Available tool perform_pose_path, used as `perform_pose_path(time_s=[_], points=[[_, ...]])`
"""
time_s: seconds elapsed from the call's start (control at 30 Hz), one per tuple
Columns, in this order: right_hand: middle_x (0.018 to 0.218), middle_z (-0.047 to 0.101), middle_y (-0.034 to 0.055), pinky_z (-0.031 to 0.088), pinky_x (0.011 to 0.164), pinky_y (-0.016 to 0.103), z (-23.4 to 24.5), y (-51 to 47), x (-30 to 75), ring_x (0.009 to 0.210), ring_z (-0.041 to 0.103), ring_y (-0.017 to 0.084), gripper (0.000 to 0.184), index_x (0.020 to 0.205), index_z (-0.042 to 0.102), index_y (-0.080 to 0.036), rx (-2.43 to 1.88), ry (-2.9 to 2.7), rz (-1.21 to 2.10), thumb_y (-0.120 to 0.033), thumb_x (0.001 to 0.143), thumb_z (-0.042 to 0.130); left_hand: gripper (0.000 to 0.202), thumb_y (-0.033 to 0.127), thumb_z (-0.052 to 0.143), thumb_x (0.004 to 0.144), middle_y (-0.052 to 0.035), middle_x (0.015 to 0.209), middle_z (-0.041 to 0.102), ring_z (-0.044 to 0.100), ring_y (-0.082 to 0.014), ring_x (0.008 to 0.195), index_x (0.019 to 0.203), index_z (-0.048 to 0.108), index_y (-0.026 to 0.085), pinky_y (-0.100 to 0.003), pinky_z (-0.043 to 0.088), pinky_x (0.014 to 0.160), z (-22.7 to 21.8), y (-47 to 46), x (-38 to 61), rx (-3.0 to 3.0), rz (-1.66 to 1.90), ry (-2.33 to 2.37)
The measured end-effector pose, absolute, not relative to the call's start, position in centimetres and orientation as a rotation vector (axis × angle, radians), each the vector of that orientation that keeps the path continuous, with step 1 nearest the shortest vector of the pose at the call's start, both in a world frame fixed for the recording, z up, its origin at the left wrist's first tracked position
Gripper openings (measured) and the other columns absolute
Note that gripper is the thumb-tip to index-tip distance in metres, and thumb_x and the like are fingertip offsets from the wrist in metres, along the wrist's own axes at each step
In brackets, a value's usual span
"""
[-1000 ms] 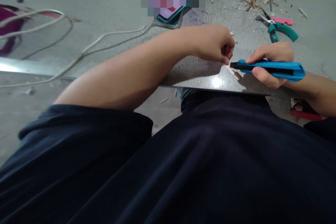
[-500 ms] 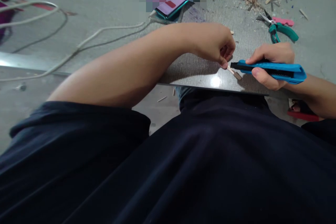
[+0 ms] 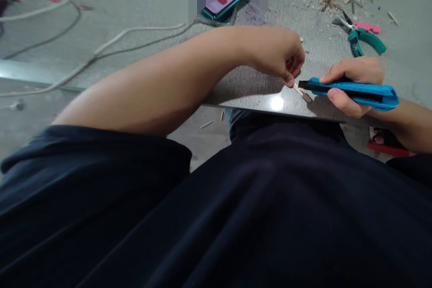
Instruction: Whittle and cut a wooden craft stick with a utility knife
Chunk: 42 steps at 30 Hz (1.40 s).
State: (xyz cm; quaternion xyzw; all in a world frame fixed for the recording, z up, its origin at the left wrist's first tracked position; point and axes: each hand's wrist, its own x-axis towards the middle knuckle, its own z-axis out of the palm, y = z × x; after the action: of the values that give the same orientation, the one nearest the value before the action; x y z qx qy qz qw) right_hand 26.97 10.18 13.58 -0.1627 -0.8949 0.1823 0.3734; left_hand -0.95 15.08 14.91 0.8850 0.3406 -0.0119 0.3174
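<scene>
Not much has shifted in the last second. The left hand (image 3: 275, 54) is gripping the stick (image 3: 303, 94) a bit nearer its free end now, and the knife (image 3: 354, 87) is still hovering at the same spot. Left thumb and forefinger are pinching one end of the stick, with the other fingers curling in. The right hand (image 3: 359, 72) is wrapping round the knife, thumb underneath. Looks to me like they're lining up a trim cut, though I can't tell if the blade's out. The next move is calling for the stick pressed flat on the board (image 3: 249, 92), fingertips well clear. The stick's short, pale, flat wood, lying by the board's near edge, right under the knife's nose.
</scene>
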Motion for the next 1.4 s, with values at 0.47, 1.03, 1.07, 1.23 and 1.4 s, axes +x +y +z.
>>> perform_pose_path(time_s=[0.47, 1.03, 1.07, 1.23, 1.4], points=[[0.073, 0.078, -0.0020, 0.045, 0.051, 0.033, 14.4, 10.3, 25.3, 0.053, 0.065, 0.018, 0.011, 0.094, 0.077, -0.030, -0.303, -2.274, 0.449, -0.040, 0.090, 0.074, 0.032, 0.059, 0.079, 0.085, 0.0012, 0.068, 0.073, 0.054, -0.0180, 0.081, 0.083, 0.079, 0.027, -0.039, 0.039, 0.080, 14.5, 15.1, -0.6, 2.412, 0.065, 0.900], [0.061, 0.074, -0.0037, 0.038, 0.041, 0.030, 10.3, 12.4, 26.5, 0.040, 0.059, 0.014, 0.033, 0.083, 0.085, -0.030, -0.559, -1.915, 0.799, -0.061, 0.091, 0.093, 0.018, 0.046, 0.077, 0.079, -0.0018, 0.084, 0.081, 0.059, -0.0209, 0.082, 0.085, 0.080, 0.030, -0.042, 0.042, 0.078, 15.5, 14.0, 0.3, 2.469, -0.087, 1.077], [0.059, 0.073, -0.0037, 0.039, 0.041, 0.029, 10.6, 12.3, 26.5, 0.041, 0.060, 0.014, 0.034, 0.081, 0.084, -0.029, -0.570, -1.922, 0.799, -0.060, 0.091, 0.094, 0.021, 0.047, 0.076, 0.080, -0.0029, 0.087, 0.083, 0.060, -0.0218, 0.084, 0.089, 0.082, 0.029, -0.042, 0.043, 0.081, 15.6, 13.9, 0.3, 2.464, -0.101, 1.085], [0.054, 0.066, -0.0029, 0.041, 0.046, 0.030, 11.6, 11.6, 26.3, 0.044, 0.059, 0.015, 0.042, 0.081, 0.082, -0.030, -0.657, -1.944, 0.822, -0.067, 0.097, 0.090, 0.033, 0.049, 0.070, 0.082, -0.0045, 0.100, 0.088, 0.065, -0.0240, 0.092, 0.100, 0.088, 0.029, -0.039, 0.046, 0.084, 16.3, 13.3, 0.6, 2.473, -0.184, 1.148], [0.051, 0.062, -0.0005, 0.039, 0.045, 0.034, 11.1, 12.1, 26.1, 0.043, 0.053, 0.015, 0.067, 0.072, 0.074, -0.029, -0.780, -1.911, 0.881, -0.094, 0.088, 0.084, 0.032, 0.044, 0.069, 0.082, -0.0047, 0.103, 0.089, 0.068, -0.0243, 0.092, 0.102, 0.088, 0.029, -0.040, 0.047, 0.084, 16.7, 12.8, 0.8, 2.478, -0.234, 1.195]])
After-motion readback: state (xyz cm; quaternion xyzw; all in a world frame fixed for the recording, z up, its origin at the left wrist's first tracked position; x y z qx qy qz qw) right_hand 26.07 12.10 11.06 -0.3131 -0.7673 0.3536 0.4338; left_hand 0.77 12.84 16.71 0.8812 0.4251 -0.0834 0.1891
